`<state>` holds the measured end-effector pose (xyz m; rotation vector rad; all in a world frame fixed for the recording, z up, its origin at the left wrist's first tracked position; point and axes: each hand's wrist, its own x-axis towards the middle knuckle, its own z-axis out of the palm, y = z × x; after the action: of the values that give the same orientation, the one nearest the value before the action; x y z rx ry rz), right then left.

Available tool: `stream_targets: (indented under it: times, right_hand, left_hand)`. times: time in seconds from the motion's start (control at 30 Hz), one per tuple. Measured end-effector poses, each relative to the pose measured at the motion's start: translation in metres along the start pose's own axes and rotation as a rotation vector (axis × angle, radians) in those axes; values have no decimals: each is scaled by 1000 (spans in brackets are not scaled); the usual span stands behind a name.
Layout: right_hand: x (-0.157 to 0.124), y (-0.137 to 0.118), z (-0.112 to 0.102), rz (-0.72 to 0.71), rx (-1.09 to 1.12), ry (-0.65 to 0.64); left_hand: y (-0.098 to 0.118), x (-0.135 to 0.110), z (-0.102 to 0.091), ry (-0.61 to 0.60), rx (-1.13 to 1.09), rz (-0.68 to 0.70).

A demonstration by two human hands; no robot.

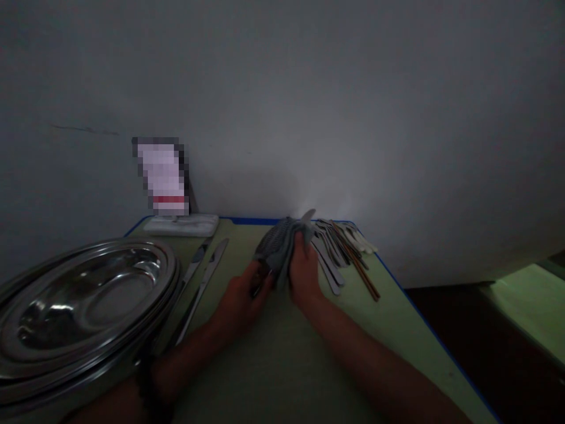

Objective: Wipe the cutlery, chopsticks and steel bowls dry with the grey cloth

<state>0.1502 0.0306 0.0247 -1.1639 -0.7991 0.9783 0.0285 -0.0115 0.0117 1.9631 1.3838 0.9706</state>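
Observation:
A table knife [309, 215] slants away from me, its blade tip poking out beyond a grey patterned cloth [276, 244]. My left hand [242, 296] is closed around the knife's near end, where a bit of shiny metal shows between the fingers. My right hand [304, 268] grips the cloth, thumb on top, folded around the blade; most of the blade is hidden inside it. Just right of this hand lie several pieces of cutlery [329, 268]. Two other table knives [207, 277] rest side by side to the left of my left hand.
A stack of shiny oval metal dishes [163, 259] takes up the table's left side. Brown chopsticks [364, 274] lie among the cutlery at right. A blurred-out upright screen [163, 176] stands on a pale block [180, 225] by the wall. The green table [282, 365] has a blue edge.

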Motion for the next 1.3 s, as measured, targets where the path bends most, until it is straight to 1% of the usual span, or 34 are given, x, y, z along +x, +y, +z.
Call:
stream_targets:
  times: [0.1, 0.17, 0.23, 0.37, 0.47, 0.53, 0.63, 0.67, 0.73, 0.8, 0.87, 0.97, 1.03, 1.1, 1.2, 1.3]
  right_hand:
    - [-18, 9, 9, 31, -122, -47]
    - [-16, 6, 9, 26, -106, -57]
    - [-3, -3, 2, 21, -24, -35]
    - [31, -25, -17, -12, 173, 98]
    - [41, -30, -23, -51, 256, 155]
    - [38, -25, -20, -54, 258, 136]
    - [30, -16, -13, -15, 232, 49]
    - [30, -15, -12, -12, 229, 31]
    - [33, -17, -14, -35, 223, 54]
    - [40, -24, -21, -58, 214, 129]
    - [49, -31, -30, -56, 205, 205]
    - [55, -37, -37, -70, 169, 264]
    - [54, -35, -36, -97, 148, 268]
    - [47, -28, -30, -114, 158, 223]
    - [27, -12, -16, -119, 99, 100]
    - [-1, 4, -2, -102, -78, -13]
  left_hand:
    - [0, 4, -5, 52, 56, -15]
    - [2, 4, -6, 47, 52, 4]
    - [4, 2, -5, 24, 28, 32]
    - [4, -4, 0, -56, 46, 104]
    - [1, -5, 3, -85, 32, 157]
    - [0, -4, 2, -86, 5, 139]
    - [2, -2, -1, -93, -68, 36]
    - [3, -2, -3, -114, -106, 4]
    - [4, -1, -6, -214, -186, -8]
    - [4, -2, -8, -357, -246, 52]
    - [2, -2, -9, -469, -263, 113]
    - [0, -2, -7, -532, -251, 108]
    - [-1, -2, -6, -531, -222, 89]
    - [-1, -1, -5, -490, -186, 74]
    - [0, 1, -4, -346, -130, 43]
    - [0, 4, -5, -176, -61, 9]
